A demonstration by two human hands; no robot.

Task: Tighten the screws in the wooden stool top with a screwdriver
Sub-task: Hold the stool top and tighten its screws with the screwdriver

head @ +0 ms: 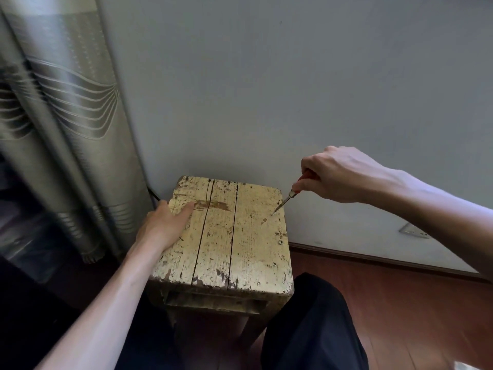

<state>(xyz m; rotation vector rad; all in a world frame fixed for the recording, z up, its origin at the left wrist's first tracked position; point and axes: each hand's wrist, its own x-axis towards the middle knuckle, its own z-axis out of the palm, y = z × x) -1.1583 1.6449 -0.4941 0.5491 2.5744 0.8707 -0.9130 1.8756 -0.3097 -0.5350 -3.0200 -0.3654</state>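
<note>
Two hands at work: our left hand grips the stool top at its left edge, thumb lying on the wood. Our right hand clasps the screwdriver, its tip slanting onto a screw near the right edge.

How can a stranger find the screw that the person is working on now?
Look at the worn yellow stool top that stands by the grey wall. Along its right edge runs a row of screws. The one meant is the farthest screw, nearest the wall: only it has the tip of the screwdriver on it, held by the right hand.
</note>
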